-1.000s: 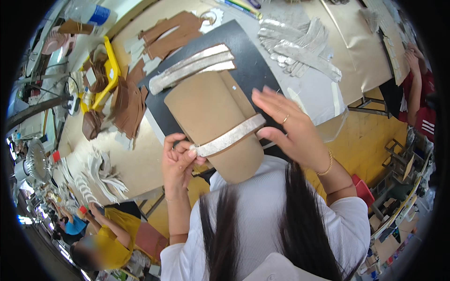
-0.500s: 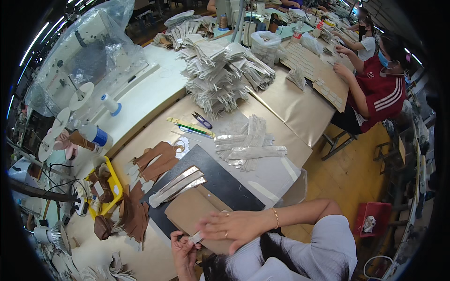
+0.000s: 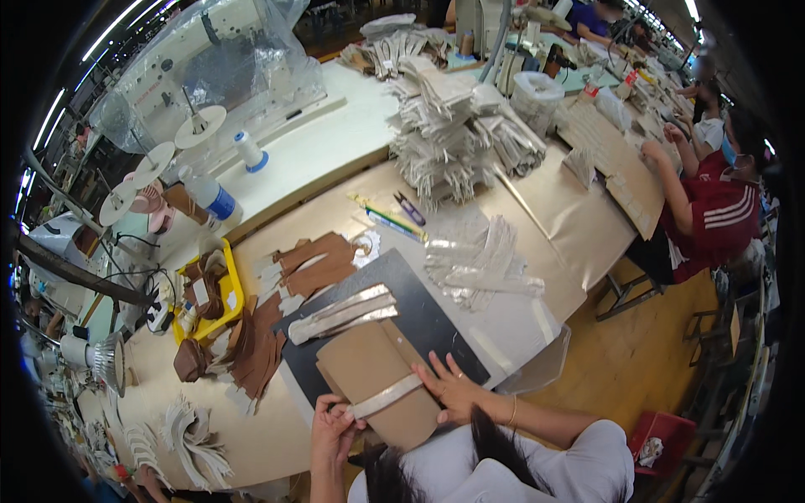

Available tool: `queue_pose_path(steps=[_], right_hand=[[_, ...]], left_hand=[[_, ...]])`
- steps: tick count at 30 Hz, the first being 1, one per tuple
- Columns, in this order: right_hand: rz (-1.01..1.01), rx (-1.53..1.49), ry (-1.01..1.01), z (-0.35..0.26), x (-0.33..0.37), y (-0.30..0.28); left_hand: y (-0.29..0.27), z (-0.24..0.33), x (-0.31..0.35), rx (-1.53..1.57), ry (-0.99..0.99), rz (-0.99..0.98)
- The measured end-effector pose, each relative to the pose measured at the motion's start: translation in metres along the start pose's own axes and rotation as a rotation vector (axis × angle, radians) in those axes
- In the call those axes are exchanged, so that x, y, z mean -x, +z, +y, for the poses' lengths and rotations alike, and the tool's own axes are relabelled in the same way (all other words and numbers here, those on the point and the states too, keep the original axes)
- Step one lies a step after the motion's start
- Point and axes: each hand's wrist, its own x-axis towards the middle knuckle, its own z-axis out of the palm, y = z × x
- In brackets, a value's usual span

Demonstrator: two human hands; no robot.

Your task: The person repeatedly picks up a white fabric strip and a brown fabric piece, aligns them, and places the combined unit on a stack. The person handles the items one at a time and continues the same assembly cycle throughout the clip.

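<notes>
Hands at ends of pale strip

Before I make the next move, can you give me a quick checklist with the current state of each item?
1. Light strip lying across the brown panel: ok.
2. Left hand pinching the strip's left end: ok.
3. Right hand at the strip's right end, fingers spread: ok.
4. Whole panel backed by the black board: not ok, its near end reaches past the board's edge.
5. Small scissors away from both hands: ok, beyond the board.
6. Strip stuck down firmly: cannot tell.
</notes>
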Motion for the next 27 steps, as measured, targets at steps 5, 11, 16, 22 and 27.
queue_pose_path(steps=[5, 11, 16, 22, 27], right_hand=[[0.269, -0.082, 0.109, -0.008, -0.012, -0.049], [0.822, 0.486, 0.314, 0.048, -0.014, -0.104], [0.826, 0.585, 0.377, 0.072, -0.023, -0.102], [0.852, 0.580, 0.318, 0.088, -0.020, -0.084], [0.852, 0.582, 0.282, 0.086, -0.024, -0.084]], left_hand=[[-0.007, 0.014, 0.003, -0.133, 0.004, 0.012], [0.064, 0.075, 0.007, -0.418, 0.188, -0.211], [0.106, 0.106, -0.015, -0.652, 0.367, -0.475], [0.074, 0.119, -0.058, -0.591, 0.316, -0.061], [-0.013, 0.103, -0.107, -0.817, 0.254, 0.150]])
